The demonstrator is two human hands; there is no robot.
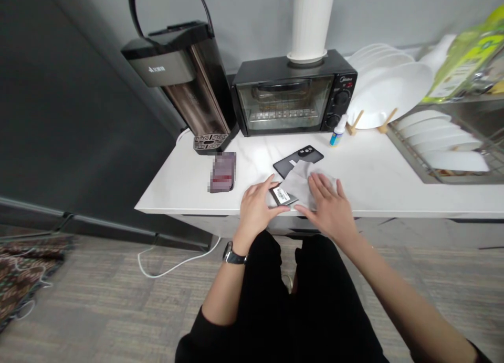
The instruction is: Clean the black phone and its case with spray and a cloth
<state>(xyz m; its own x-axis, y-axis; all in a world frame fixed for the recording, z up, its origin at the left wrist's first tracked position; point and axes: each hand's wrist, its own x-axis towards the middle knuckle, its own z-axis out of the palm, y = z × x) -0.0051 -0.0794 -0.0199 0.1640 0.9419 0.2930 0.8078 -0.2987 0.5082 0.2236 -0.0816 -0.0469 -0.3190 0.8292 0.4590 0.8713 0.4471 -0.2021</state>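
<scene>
My left hand (256, 205) is at the counter's front edge, its thumb and fingers closed around the left end of a small dark flat object (293, 199) bearing a white barcode label. The object's kind is unclear. A thin pale grey cloth (299, 184) covers its right part. On that cloth lies my right hand (329, 205), fingers stretched out flat and thumb apart. Just beyond the cloth, a dark phone (307, 157) rests with its camera side up, partly covered by a cloth corner. A small spray bottle (337, 134) stands upright behind, to the right.
Left of my hands lies a blurred purplish item (223, 172) on the white counter (189, 189). A water dispenser (192, 84) and a toaster oven (291, 100) stand behind. White plates (388, 92) lean in a rack at right, near a sink (441, 176). A cable (177, 268) trails on the floor.
</scene>
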